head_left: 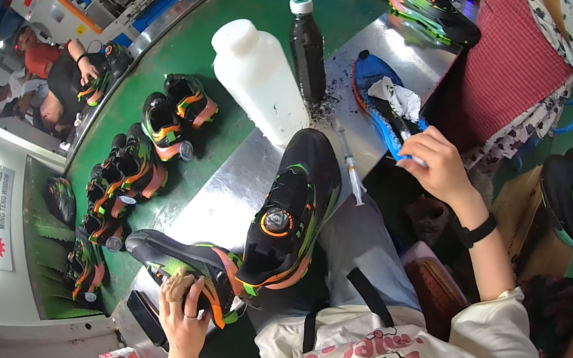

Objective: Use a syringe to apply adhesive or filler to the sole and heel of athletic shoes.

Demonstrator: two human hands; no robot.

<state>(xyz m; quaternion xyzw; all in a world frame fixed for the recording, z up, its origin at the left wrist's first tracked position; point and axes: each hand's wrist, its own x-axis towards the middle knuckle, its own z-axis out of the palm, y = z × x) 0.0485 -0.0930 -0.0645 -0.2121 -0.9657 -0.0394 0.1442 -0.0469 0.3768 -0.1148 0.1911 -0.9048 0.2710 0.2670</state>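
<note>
My left hand (184,317) grips the heel end of a black sneaker (185,261) with orange and green trim, tilted on its side. Something tan covers one of its fingertips. A second black sneaker (289,210), with a round dial on its tongue, stands beside it at the table edge. My right hand (441,163) pinches a slim brush-like tool (402,129) with a pale handle; its tip reaches over a blue sole-shaped tray (364,84). Crumpled white tissue (400,99) lies on that tray. A syringe (353,166) rests near the table edge, left of my right hand.
A large white bottle (258,76) and a dark bottle (308,50) stand ahead, with dark crumbs around. Several sneakers (120,174) line the green table (231,147) at left; another (436,11) is far right. A phone (148,317) lies near my left hand. Other people work nearby.
</note>
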